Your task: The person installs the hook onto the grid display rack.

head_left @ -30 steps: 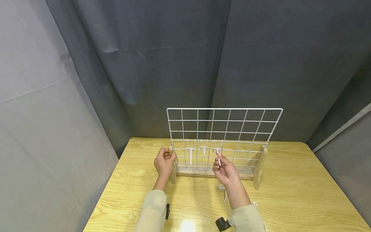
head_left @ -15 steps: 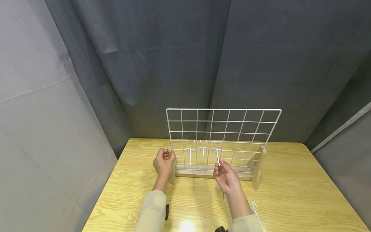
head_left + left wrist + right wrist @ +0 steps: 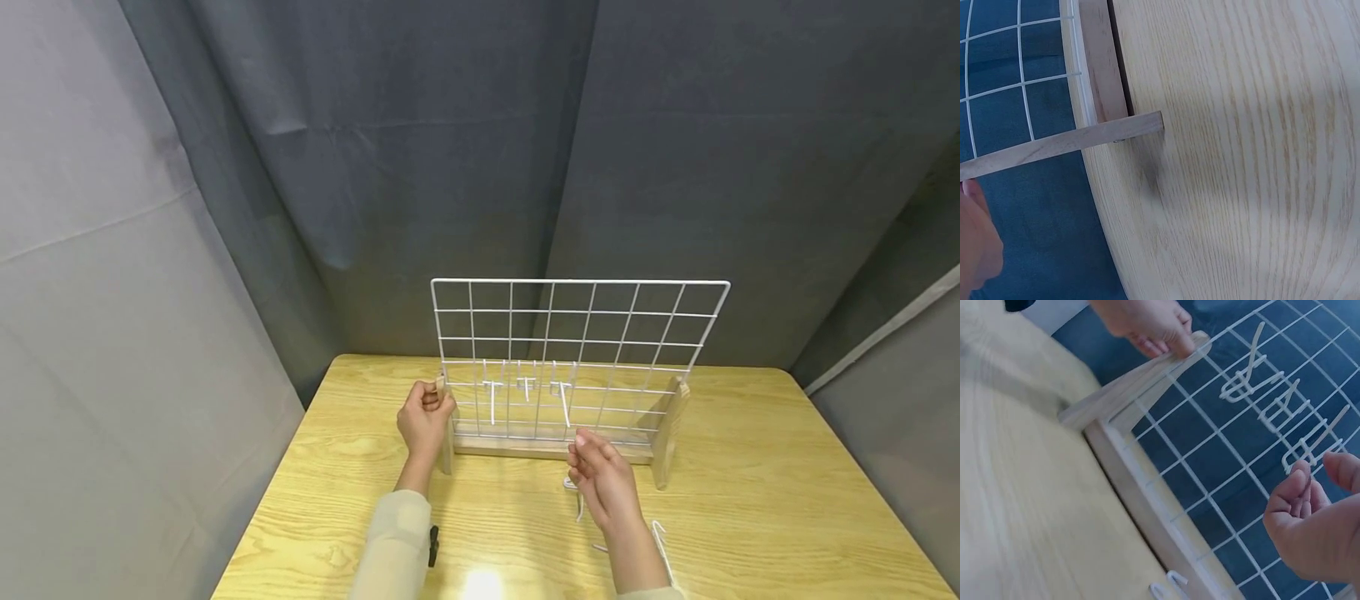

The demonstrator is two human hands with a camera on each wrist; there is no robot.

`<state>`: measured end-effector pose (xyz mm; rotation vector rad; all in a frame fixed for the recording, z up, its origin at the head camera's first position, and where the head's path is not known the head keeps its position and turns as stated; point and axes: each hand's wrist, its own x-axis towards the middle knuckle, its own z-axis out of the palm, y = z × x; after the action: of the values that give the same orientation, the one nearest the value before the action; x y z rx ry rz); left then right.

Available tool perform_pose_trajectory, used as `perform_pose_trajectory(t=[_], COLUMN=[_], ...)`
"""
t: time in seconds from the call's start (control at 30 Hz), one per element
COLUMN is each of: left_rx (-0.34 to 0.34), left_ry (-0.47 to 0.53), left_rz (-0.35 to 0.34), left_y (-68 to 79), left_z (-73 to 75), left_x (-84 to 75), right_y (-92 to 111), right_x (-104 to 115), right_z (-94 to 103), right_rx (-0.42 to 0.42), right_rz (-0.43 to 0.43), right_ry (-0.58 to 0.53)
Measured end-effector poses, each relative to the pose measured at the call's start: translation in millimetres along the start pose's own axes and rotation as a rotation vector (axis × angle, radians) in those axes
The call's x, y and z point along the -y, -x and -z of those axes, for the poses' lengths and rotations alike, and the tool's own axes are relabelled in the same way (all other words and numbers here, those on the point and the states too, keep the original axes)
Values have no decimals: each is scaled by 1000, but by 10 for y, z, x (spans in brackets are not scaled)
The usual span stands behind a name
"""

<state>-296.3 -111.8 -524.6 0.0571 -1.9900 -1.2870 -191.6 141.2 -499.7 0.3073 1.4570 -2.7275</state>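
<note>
A white wire grid panel stands in a wooden base. My left hand pinches the top of the base's left wooden upright, seen also in the right wrist view. Three white wire hooks hang side by side on the grid: a left hook, a shorter middle hook and a right hook. Just below the right hook's tip is my right hand, its fingers loosely bent and holding nothing. In the right wrist view its thumb and forefinger are apart, close by that hook.
On the wood-grain table lies a loose white hook in front of the base. Another white hook lies beside my right forearm, which partly hides a further white piece. Grey curtains hang behind the table.
My right hand has let go of the right hook and drawn back down and to the right. The hook stays on the grid. The left hand keeps its place on the upright.
</note>
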Motion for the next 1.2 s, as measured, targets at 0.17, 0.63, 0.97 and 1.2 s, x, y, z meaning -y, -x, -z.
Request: perform_pose_trajectory(t=[0.17, 0.63, 0.97, 1.2], left_rx=[2, 30, 26, 24], left_ry=[0, -15, -6, -5], left_rz=[-16, -20, -1, 7], left_y=[-1, -12, -6, -2], left_z=[0, 23, 29, 28], left_x=[-3, -12, -21, -9], right_y=[15, 77, 117, 165], right_x=[-59, -301, -515, -691], right_z=[74, 333, 437, 479], right_rx=[-78, -101, -177, -246], right_rz=[20, 95, 195, 221], right_ry=[167, 487, 557, 662])
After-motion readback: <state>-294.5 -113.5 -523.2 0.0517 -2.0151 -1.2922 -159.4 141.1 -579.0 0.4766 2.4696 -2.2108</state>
